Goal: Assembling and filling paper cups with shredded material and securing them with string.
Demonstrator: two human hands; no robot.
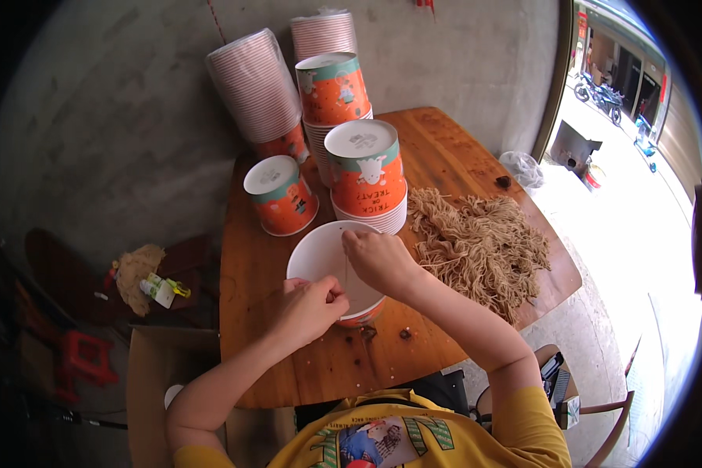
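A large white-lined paper bucket (320, 253) with an orange printed outside stands upright on the wooden table, its mouth facing me. My left hand (313, 303) is at the near left of its rim, fingers curled together, the thumb side over the opening. Across the mouth, my right hand (376, 257) is closed in a pinch at the far right of the rim. What either hand's fingertips hold is too small or hidden to make out. To the right of the bucket lies a loose heap of tan cords (487, 246).
Behind the bucket stand upside-down stacks of orange buckets (369, 175) and a single upturned one (282, 207). Plastic-wrapped bucket stacks (256, 82) lean near the grey wall. A cardboard box (160, 351) sits below the table's left edge (238, 343); a red stool (86, 355) is farther left.
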